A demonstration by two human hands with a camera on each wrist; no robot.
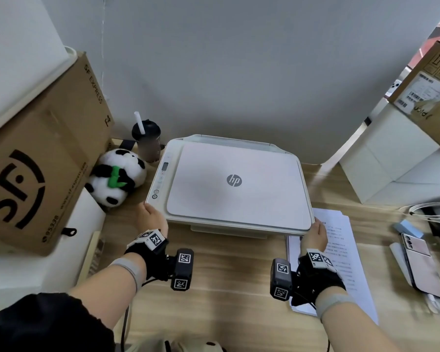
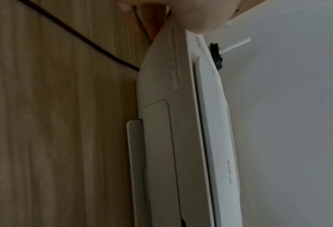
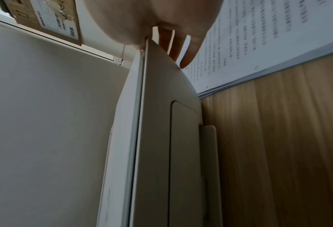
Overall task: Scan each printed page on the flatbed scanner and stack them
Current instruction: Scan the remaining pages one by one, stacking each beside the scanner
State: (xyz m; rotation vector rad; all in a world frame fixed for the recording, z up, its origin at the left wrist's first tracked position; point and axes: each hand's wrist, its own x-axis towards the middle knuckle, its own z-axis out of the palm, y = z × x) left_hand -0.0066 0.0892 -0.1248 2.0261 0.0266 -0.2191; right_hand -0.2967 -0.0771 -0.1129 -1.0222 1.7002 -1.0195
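A white HP flatbed scanner-printer (image 1: 234,184) sits on the wooden desk with its lid down. My left hand (image 1: 151,217) holds its front left corner; in the left wrist view the thumb (image 2: 196,15) lies on top of the scanner (image 2: 181,122) and fingers (image 2: 130,20) reach down its side. My right hand (image 1: 315,233) holds the front right corner, with the thumb (image 3: 138,30) at the lid edge of the scanner (image 3: 157,138) and fingers (image 3: 188,50) along the side. A stack of printed pages (image 1: 341,250) (image 3: 258,38) lies right of the scanner, partly under my right wrist.
An SF Express carton (image 1: 36,161), a panda plush (image 1: 117,176) and a drink cup with a straw (image 1: 148,141) crowd the left side. White boxes (image 1: 391,161), a phone (image 1: 422,268) and white cables (image 1: 437,212) lie at the right. A black cable (image 2: 80,35) crosses the desk.
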